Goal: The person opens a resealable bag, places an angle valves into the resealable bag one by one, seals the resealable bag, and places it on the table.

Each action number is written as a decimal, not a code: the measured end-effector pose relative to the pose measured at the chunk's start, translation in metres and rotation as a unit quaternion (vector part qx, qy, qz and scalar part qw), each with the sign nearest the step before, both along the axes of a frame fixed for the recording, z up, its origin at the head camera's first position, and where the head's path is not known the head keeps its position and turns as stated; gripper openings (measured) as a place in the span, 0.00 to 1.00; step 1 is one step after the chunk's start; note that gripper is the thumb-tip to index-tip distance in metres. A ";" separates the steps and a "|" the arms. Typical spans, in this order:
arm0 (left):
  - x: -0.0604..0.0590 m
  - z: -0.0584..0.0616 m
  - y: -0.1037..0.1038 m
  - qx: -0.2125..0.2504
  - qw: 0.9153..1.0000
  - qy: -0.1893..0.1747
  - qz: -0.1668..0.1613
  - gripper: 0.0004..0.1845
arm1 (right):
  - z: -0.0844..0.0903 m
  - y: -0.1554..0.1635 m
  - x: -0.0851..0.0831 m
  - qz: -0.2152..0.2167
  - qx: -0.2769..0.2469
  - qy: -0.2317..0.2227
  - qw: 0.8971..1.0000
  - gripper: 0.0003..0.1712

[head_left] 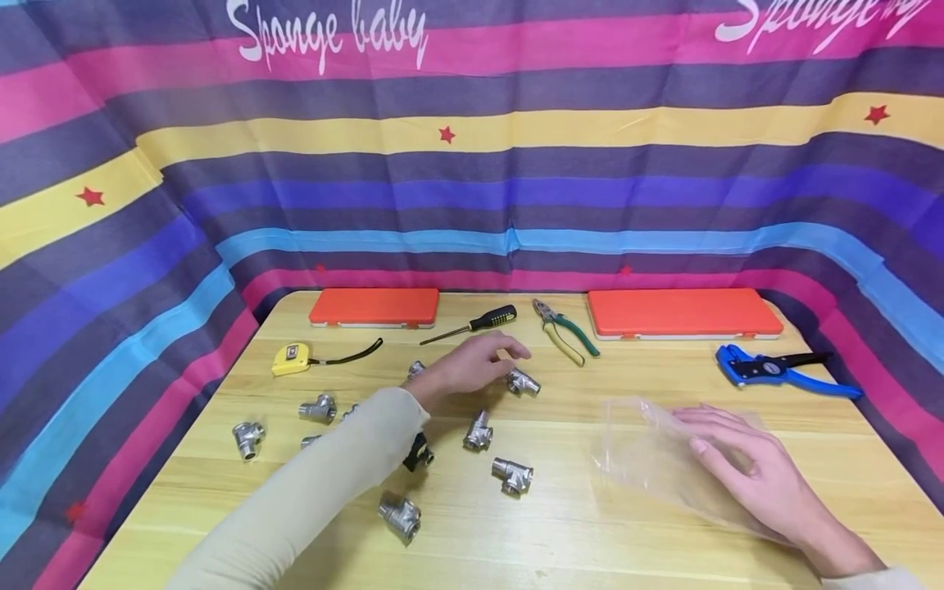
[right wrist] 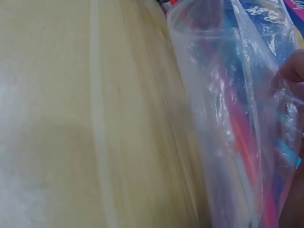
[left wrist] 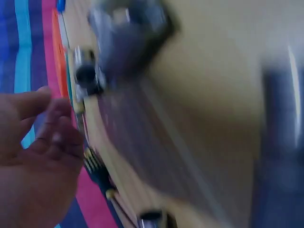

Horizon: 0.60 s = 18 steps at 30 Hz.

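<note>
My left hand (head_left: pixel 479 362) reaches over the table with fingers bent loosely, right beside a silver threaded tee fitting (head_left: pixel 524 383). In the left wrist view a gap shows between the fingers and the nearest metal fitting (left wrist: pixel 85 73). A clear plastic bag (head_left: pixel 649 459) is held in my right hand (head_left: pixel 752 467), thumb on the near side; in the right wrist view the bag (right wrist: pixel 213 95) hangs partly spread. More tee fittings lie around the left forearm, among them one in front (head_left: pixel 401 518), one at centre (head_left: pixel 478 432) and one farther right (head_left: pixel 512 477).
Along the back lie two orange cases (head_left: pixel 374 306) (head_left: pixel 686 313), a screwdriver (head_left: pixel 487 319) and pliers (head_left: pixel 564 328). A yellow tape measure (head_left: pixel 291 359) sits at left, a blue wire stripper (head_left: pixel 774 369) at right. A striped curtain (head_left: pixel 472 197) surrounds the table (head_left: pixel 590 541).
</note>
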State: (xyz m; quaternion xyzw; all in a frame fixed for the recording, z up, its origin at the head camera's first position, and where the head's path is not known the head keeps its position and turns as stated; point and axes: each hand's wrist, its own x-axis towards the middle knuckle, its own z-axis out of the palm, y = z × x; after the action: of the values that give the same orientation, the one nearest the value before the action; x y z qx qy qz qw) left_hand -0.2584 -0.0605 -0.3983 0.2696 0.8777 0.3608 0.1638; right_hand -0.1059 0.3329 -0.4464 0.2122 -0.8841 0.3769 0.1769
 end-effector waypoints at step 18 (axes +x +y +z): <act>-0.001 -0.016 -0.004 -0.097 0.993 0.055 -0.025 0.14 | 0.004 -0.009 -0.003 -0.032 -0.098 -0.093 0.990 0.12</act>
State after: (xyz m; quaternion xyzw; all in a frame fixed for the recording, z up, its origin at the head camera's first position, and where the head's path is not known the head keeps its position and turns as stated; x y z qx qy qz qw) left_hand -0.2590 -0.0640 -0.4146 0.2935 0.9092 0.2547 0.1495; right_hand -0.1092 0.3244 -0.4420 0.1296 -0.8618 0.4739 0.1261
